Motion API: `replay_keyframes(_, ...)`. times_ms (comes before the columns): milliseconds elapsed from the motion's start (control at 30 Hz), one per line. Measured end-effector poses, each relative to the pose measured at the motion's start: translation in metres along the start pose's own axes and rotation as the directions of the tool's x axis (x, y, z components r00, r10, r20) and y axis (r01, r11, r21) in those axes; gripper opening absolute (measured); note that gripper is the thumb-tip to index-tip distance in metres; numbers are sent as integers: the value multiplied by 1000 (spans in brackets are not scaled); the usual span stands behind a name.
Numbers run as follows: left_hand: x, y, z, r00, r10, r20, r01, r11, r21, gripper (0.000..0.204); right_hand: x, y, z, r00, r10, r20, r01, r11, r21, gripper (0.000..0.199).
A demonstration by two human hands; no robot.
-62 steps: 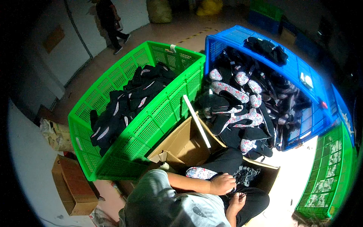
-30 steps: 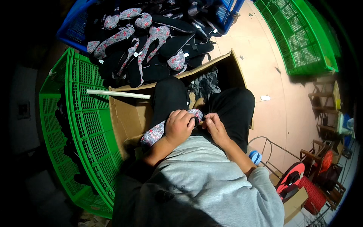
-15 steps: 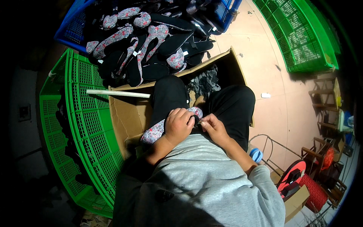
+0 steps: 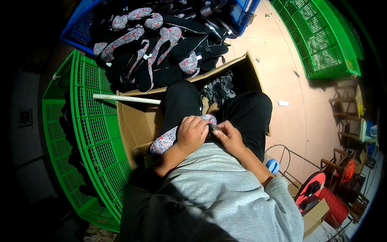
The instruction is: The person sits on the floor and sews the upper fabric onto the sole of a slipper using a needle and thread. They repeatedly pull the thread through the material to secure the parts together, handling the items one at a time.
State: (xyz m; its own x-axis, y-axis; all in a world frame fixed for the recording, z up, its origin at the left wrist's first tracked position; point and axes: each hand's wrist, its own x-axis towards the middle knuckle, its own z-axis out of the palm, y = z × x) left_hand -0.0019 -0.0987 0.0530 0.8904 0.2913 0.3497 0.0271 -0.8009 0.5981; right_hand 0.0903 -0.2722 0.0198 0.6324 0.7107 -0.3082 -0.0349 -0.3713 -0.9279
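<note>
A slipper (image 4: 163, 143) in grey and red floral cloth lies across my lap. My left hand (image 4: 192, 133) is closed over its middle, so much of the slipper is hidden under the fingers. Its rounded floral end shows beyond the knuckles. Close beside, my right hand (image 4: 229, 136) pinches a small dark piece (image 4: 212, 128) at the slipper's edge. Whether that piece is part of the slipper or loose, I cannot tell. Many similar floral slippers with black soles (image 4: 172, 36) are heaped beyond my knees.
Between my legs stands an open cardboard box (image 4: 131, 125) with dark scraps (image 4: 219, 88) inside. A white rod (image 4: 127, 99) crosses its left side. Green crates (image 4: 98, 137) stand at left, others (image 4: 318, 40) far right. A blue crate (image 4: 78, 34) is behind the heap.
The right fingertips have shifted slightly, and more of the small dark piece shows between them and the left hand. The left hand and slipper have hardly moved.
</note>
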Motion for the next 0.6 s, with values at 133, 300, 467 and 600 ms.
replay_keyframes(133,0,0,0,1000,6,1,-6,1000,2,15,0,-4,-1,1000,15,-1,-15,999,-28,24)
replay_keyframes(300,1,1,-1,1000,5,4,-5,1000,6,15,0,-6,-2,1000,-6,-5,6,999,-40,24)
replay_keyframes(467,0,0,-1,1000,13,11,-13,1000,5,14,2,-11,-4,1000,-11,11,12,996,-93,24)
replay_keyframes(600,0,0,0,1000,29,8,-28,1000,-5,14,3,-9,-3,1000,-13,15,14,996,-92,23)
